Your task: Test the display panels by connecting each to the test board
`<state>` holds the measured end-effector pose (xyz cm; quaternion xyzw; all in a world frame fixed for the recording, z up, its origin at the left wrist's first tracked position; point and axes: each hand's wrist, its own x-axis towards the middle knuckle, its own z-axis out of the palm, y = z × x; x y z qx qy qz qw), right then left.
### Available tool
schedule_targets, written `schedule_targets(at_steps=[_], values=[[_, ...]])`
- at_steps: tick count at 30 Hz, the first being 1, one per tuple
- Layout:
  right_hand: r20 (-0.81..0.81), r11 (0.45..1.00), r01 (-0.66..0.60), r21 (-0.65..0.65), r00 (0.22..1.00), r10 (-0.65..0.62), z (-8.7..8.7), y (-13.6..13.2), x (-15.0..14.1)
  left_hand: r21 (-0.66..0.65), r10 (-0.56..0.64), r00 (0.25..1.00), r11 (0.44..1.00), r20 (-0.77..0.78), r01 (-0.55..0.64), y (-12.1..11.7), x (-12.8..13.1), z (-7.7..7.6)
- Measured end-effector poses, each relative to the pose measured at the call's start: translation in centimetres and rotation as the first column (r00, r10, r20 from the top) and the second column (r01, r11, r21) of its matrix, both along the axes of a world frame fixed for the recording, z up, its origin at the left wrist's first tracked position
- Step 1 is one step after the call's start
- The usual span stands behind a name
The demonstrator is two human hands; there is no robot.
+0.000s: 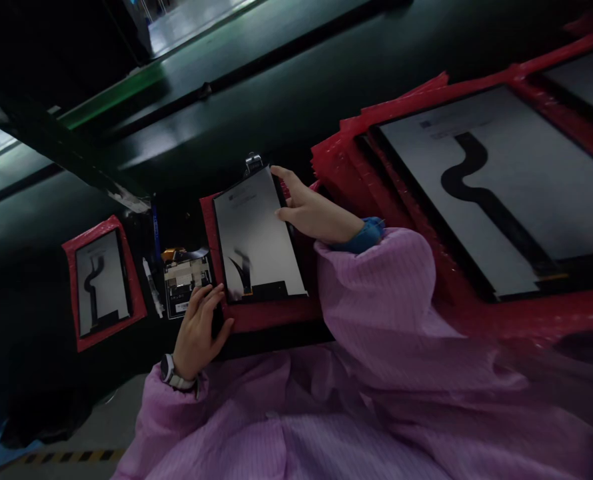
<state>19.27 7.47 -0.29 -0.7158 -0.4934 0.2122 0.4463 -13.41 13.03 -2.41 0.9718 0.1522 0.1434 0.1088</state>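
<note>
The right hand [311, 217] reaches the long edge of a thin display panel [259, 230]: its forefinger curls near the panel's far corner and its thumb lies lower along the same edge. These fingers stand apart, and whether they grip the panel I cannot tell. The left hand [196, 337] sits at the panel's near corner, its fingers spread and curved, touching the red foam tray [269, 315] and not clamped on anything.

The panel lies between the two hands in that tray, with a black ribbon cable [241, 270] lying on its pale face. It probably weighs little and feels stiff, but thin glass like this is likely fragile and slippery. The long edges look like the safest hold, well off the ribbon cable.

Just past the left fingers lies a small circuit board [186, 283] with a gold-coloured part at one end, and a white pen-like tool [151, 287] sits beyond it. Farther on, a second red tray [104, 283] holds another panel. Beyond the right fingers, a metal clip [253, 163] stands at the panel's far end, and a red-wrapped stack [496, 193] holds larger panels, their ribbon cables showing. All of this rests on a dark desk [276, 100].
</note>
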Motion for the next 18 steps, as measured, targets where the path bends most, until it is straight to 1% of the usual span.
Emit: schedule_targets(at_steps=[1,2,3,4,5,6,7,8,9,10,11,12,13,14,15,16,18], values=[[0.019,0.994,0.023,-0.109,1.0,-0.021,0.6,-0.1,-0.2,0.014,-0.009,1.0,1.0,-0.007,0.009,-0.1,0.0,0.1],[0.047,0.971,0.046,-0.233,0.998,-0.036,1.2,-0.2,-0.5,0.03,-0.019,1.0,0.999,-0.013,0.02,-0.2,0.0,0.3],[0.098,0.932,0.082,-0.352,0.994,-0.051,1.8,-0.3,-0.8,0.048,-0.035,0.999,0.998,-0.015,0.035,-0.2,-0.1,0.6],[0.183,0.889,0.156,-0.43,0.98,-0.084,2.3,-0.4,-1.2,0.071,-0.055,0.998,0.996,-0.008,0.056,-0.1,0.0,1.1],[0.273,0.846,0.239,-0.476,0.955,-0.116,2.6,-0.4,-1.6,0.102,-0.082,0.997,0.992,0.007,0.08,0.1,0.1,1.8],[0.347,0.816,0.316,-0.484,0.925,-0.153,2.8,-0.3,-2.1,0.143,-0.108,0.993,0.984,0.038,0.102,0.5,0.3,2.7],[0.394,0.811,0.371,-0.452,0.899,-0.191,2.8,-0.2,-2.6,0.194,-0.126,0.989,0.975,0.082,0.108,1.2,0.7,3.6],[0.41,0.838,0.389,-0.383,0.884,-0.224,2.6,0.1,-3.0,0.248,-0.135,0.981,0.964,0.141,0.097,2.0,1.2,4.5],[0.394,0.888,0.359,-0.286,0.889,-0.233,2.3,0.4,-3.6,0.301,-0.129,0.969,0.952,0.213,0.061,3.1,1.9,5.3],[0.353,0.944,0.277,-0.178,0.914,-0.202,1.8,0.8,-4.2,0.333,-0.103,0.954,0.943,0.282,0.003,4.3,2.6,6.0],[0.301,0.985,0.158,-0.076,0.945,-0.128,1.4,1.1,-4.8,0.344,-0.073,0.939,0.938,0.335,-0.05,5.6,3.5,6.4],[0.247,1.0,0.026,0.007,0.969,-0.027,0.9,1.5,-5.4,0.336,-0.046,0.936,0.939,0.348,-0.079,6.9,4.3,6.6],[0.195,0.993,-0.095,0.064,0.977,0.081,0.4,1.9,-6.0,0.318,-0.029,0.946,0.945,0.324,-0.08,8.1,5.1,6.5],[0.145,0.976,-0.191,0.103,0.974,0.175,0.0,2.2,-6.6,0.294,-0.026,0.957,0.954,0.288,-0.062,9.0,5.7,6.3],[0.099,0.958,-0.258,0.128,0.964,0.246,-0.3,2.5,-7.1,0.263,-0.033,0.97,0.964,0.242,-0.033,9.8,6.2,5.9],[0.059,0.943,-0.302,0.143,0.953,0.296,-0.6,2.6,-7.4,0.23,-0.046,0.978,0.973,0.201,-0.001,10.3,6.5,5.4],[0.007,0.923,-0.35,0.16,0.935,0.354,-0.9,2.8,-7.8,0.17,-0.068,0.985,0.985,0.156,0.041,10.7,6.5,4.6]])
